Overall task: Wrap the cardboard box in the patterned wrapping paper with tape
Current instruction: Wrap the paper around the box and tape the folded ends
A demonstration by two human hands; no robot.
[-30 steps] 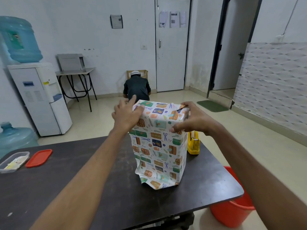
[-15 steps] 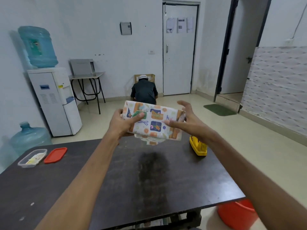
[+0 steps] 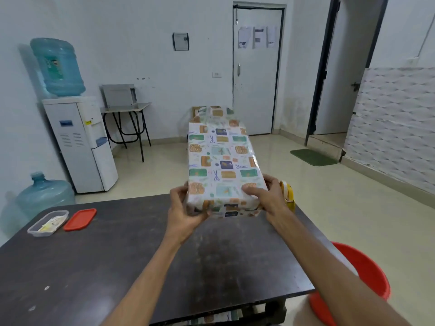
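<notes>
The cardboard box [image 3: 220, 161] is covered in white patterned wrapping paper and held in the air above the far edge of the dark table [image 3: 117, 267]. It lies lengthwise, pointing away from me, with loose paper sticking up at its far end. My left hand [image 3: 186, 211] grips the near left corner from below. My right hand [image 3: 266, 196] grips the near right corner, fingers over the top. A yellow tape dispenser [image 3: 289, 195] stands on the table just behind my right hand, partly hidden.
A clear plastic container [image 3: 48, 223] and its red lid [image 3: 80, 220] lie at the table's left. A red bucket [image 3: 360, 276] sits on the floor at the right. A water dispenser [image 3: 80, 142], a spare bottle [image 3: 44, 196] and a small table [image 3: 127, 123] stand beyond.
The box stood upright on the table a second ago. Both hands lifted it, tipped it flat and turned it lengthwise, so it now points away from me.
</notes>
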